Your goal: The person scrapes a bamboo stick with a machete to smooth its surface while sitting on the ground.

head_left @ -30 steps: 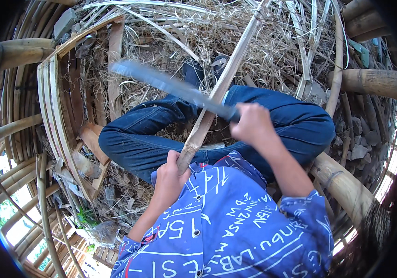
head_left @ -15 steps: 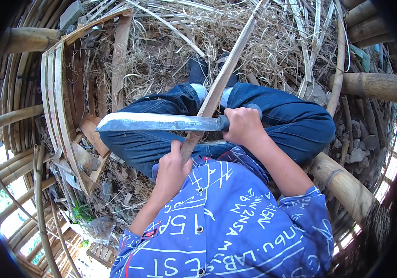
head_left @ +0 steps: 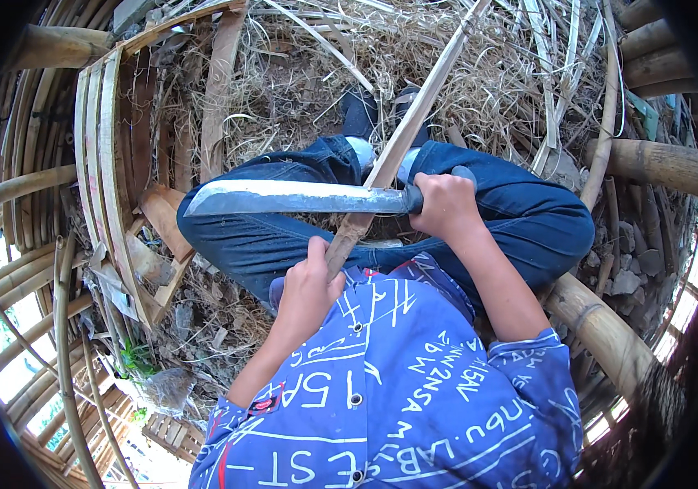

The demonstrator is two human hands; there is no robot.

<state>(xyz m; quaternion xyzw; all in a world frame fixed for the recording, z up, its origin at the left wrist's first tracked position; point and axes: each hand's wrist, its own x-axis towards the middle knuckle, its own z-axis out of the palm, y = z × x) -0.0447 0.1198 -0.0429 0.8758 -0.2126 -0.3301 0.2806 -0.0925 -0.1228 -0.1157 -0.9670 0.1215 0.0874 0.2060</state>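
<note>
My right hand point(head_left: 444, 204) is closed round the dark handle of a machete point(head_left: 300, 198). Its long blade points left and lies across a wooden strip point(head_left: 414, 122), meeting it a little above my left hand. My left hand point(head_left: 312, 281) grips the near end of that strip close to my shirt. From there the strip slants up and away to the right, between my lower legs, toward the far side. Both hands are over my lap, where my legs in blue jeans point(head_left: 528, 196) are crossed.
Thin shavings point(head_left: 300, 90) cover the ground ahead. A slatted wooden frame point(head_left: 96, 163) stands to the left, with bamboo poles point(head_left: 19, 196) beyond it. Thick bamboo point(head_left: 650, 159) and broken stones point(head_left: 627, 277) lie on the right. Long pale strips point(head_left: 548, 81) rest at the far right.
My right hand and the machete have shifted slightly up and to the right. The strip's upper part has also moved a little right, with both grips kept.
</note>
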